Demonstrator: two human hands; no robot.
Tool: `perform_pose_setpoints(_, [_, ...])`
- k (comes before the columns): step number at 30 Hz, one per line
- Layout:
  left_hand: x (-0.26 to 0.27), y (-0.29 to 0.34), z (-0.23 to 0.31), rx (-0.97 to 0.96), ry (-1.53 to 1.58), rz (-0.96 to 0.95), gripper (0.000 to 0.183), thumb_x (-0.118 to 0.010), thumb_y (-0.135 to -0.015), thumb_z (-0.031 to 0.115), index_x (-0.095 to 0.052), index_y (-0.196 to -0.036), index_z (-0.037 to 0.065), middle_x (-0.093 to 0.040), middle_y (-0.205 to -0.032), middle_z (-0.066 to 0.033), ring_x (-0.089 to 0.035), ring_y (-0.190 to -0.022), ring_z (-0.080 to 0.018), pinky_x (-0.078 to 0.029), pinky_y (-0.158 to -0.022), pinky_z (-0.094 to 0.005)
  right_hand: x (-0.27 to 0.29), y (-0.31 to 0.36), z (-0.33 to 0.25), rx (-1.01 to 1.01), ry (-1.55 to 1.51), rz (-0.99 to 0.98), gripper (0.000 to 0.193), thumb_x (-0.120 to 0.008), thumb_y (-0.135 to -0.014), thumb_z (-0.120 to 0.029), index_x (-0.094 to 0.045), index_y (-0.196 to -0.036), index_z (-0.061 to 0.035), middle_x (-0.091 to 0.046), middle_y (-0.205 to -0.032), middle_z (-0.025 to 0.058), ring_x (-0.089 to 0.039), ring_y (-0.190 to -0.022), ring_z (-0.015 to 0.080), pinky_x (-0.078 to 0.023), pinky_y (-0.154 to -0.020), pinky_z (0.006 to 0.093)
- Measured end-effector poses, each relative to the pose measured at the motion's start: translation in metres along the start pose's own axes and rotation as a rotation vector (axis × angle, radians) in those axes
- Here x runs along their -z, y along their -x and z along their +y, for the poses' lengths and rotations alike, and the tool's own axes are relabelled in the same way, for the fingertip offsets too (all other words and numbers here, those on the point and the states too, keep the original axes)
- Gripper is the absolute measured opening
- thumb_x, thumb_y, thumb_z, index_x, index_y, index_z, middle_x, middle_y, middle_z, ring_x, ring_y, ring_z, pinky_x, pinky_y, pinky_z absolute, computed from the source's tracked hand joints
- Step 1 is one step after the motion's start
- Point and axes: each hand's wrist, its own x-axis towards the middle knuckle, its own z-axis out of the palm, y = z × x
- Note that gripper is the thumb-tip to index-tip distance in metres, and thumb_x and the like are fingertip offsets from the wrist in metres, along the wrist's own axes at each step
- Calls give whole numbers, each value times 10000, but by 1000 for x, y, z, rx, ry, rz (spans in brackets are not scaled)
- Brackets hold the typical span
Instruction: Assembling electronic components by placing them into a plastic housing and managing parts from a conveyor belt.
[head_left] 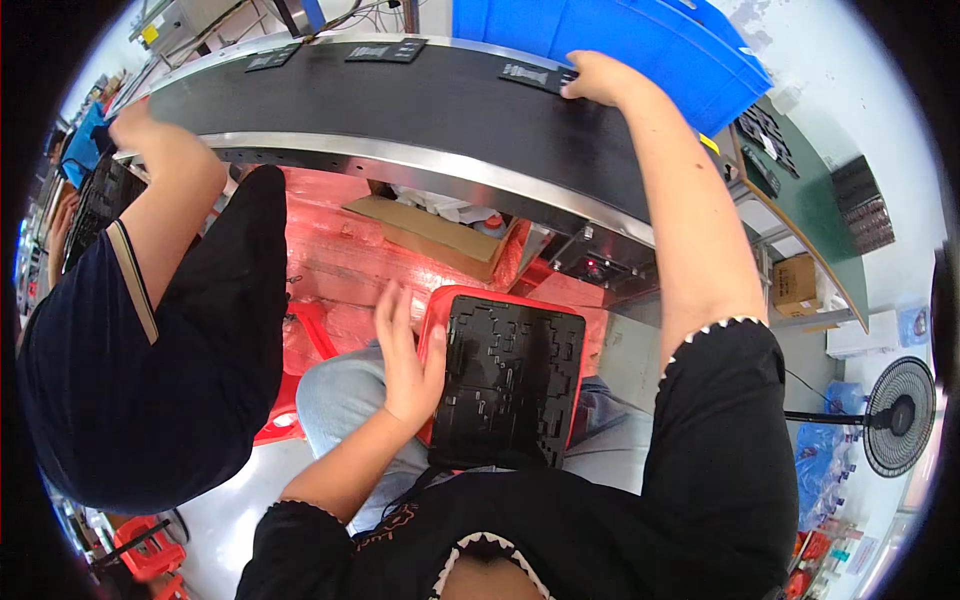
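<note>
My right hand [605, 82] reaches far out over the black conveyor belt [420, 110]. Its thumb and fingers close on the right end of a flat black battery-like piece [530, 75] with pale print. Two similar flat black pieces, one in the middle [385, 51] and one further left [272, 58], lie along the belt's far edge. My left hand [408, 360], fingers stretched out, rests by the left side of a black moulded plastic tray [510, 385]. Shallow shaped recesses cover the tray, which sits on a red plastic support [575, 400] at my knees.
A large blue bin [610, 35] stands behind the belt. On the left, a co-worker's arm [175, 165] reaches over the belt. Below is an open cardboard box [430, 235]. To the right are a green-topped table [805, 190] and a black fan [900, 415].
</note>
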Motion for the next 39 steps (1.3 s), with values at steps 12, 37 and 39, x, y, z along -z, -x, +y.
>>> perform_pose_setpoints(12, [-34,-299,44,205,-538,157,1097,-649,-683,634,-206,-1401,-66,-267,-1400,-342,-230,-1331,-443,-193,-1067,-558,-14,237,-85,-50,-489,411,443,-576,-877,-332,-472,-638,26,-449,-595,184,-466,-567,347,-383,-559,405])
perform_pose_setpoints(37, [-1,-1,-1,-404,-207,-558,931,-777,-613,350,-336,-1360,10,-355,-1405,-160,-367,-1263,-347,-273,-1030,-504,-230,358,-102,-472,-437,-244,589,-440,-883,-541,-657,-713,-20,-631,-732,198,-628,-727,359,-489,-640,460])
perform_pose_setpoints(39, [-11,9,-20,-382,-229,-626,911,-756,-643,348,-322,-1369,8,-320,-1429,-160,-332,-1295,-332,-249,-1049,-514,-229,358,-105,-473,-462,-251,572,-471,-869,-540,-642,-711,-17,-621,-707,196,-623,-719,363,-484,-637,454])
